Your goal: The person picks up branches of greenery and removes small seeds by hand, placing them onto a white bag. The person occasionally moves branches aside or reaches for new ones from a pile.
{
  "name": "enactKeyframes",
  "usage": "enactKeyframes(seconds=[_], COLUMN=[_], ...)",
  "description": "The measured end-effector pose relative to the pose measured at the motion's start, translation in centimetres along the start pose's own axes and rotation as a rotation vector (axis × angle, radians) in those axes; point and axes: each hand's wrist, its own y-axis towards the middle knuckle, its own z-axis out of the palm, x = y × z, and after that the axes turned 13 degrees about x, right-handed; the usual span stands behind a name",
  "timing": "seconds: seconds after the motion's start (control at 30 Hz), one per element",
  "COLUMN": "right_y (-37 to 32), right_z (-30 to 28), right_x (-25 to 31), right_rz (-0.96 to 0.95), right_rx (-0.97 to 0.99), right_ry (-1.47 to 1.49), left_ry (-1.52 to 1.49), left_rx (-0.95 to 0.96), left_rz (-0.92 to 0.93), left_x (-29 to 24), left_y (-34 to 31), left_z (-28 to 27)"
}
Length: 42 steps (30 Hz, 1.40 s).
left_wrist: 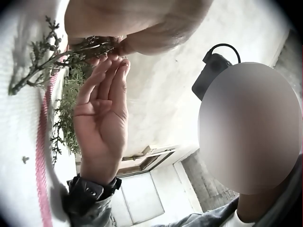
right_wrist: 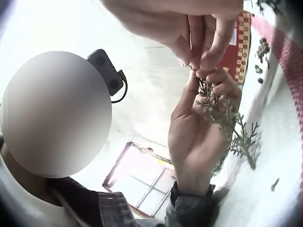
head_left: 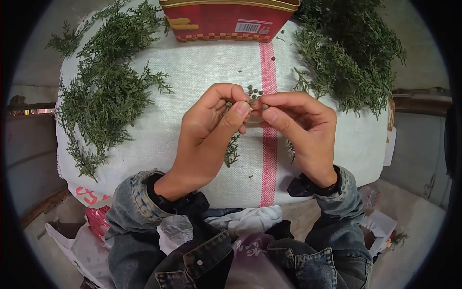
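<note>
My left hand point(head_left: 207, 120) pinches an evergreen sprig point(right_wrist: 236, 137) between thumb and forefinger; its scaly green twigs hang below the palm, partly hidden by the hand in the head view. Close beside it, my right hand point(head_left: 305, 123) has thumb and forefinger together on a small green cone point(head_left: 264, 106) at the sprig's tip. The fingertips of both hands nearly meet. Just beyond them, several small dark round cones point(head_left: 254, 91) lie in a little cluster on the white woven sack point(head_left: 211, 62).
Heaps of evergreen branches lie at the left point(head_left: 108, 82) and at the far right point(head_left: 346, 62) of the sack. A red tin box point(head_left: 216, 21) stands at the back. A pink stripe point(head_left: 268, 164) runs down the sack. Below the near edge is a white bag point(head_left: 79, 250).
</note>
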Motion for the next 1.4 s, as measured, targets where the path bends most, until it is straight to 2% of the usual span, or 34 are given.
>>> enactKeyframes(seconds=[0.13, 0.23, 0.63, 0.77, 0.93, 1.03, 1.33, 1.4], right_y=[-0.2, -0.3, -0.4, -0.5, -0.4, -0.4, -0.4, -0.3], right_z=[0.1, 0.4, 0.8, 0.9, 1.1, 1.0, 0.9, 0.8], right_x=[-0.2, -0.2, -0.7, -0.8, -1.0, -1.6, -1.7, -1.8], right_rz=[-0.017, 0.041, 0.023, -0.019, -0.021, -0.116, -0.114, -0.128], right_rx=[0.032, -0.002, -0.023, -0.031, -0.040, -0.017, -0.044, -0.034], right_ry=[0.109, 0.228, 0.307, 0.194, 0.224, 0.213, 0.139, 0.120], left_ry=[-0.005, 0.010, 0.016, 0.038, 0.038, 0.033, 0.188, 0.196], left_rx=[0.034, 0.069, 0.054, 0.037, 0.031, 0.027, 0.051, 0.033], left_rz=[0.051, 0.042, 0.047, 0.076, 0.081, 0.131, 0.098, 0.141], left_x=[0.6, 0.6, 0.6, 0.6, 0.8, 1.0, 1.0, 1.2], left_y=[0.0, -0.4, -0.4, -0.6, -0.7, -0.8, -1.1, -0.9], left_z=[0.2, 0.2, 0.5, 0.8, 0.9, 0.9, 0.4, 0.5])
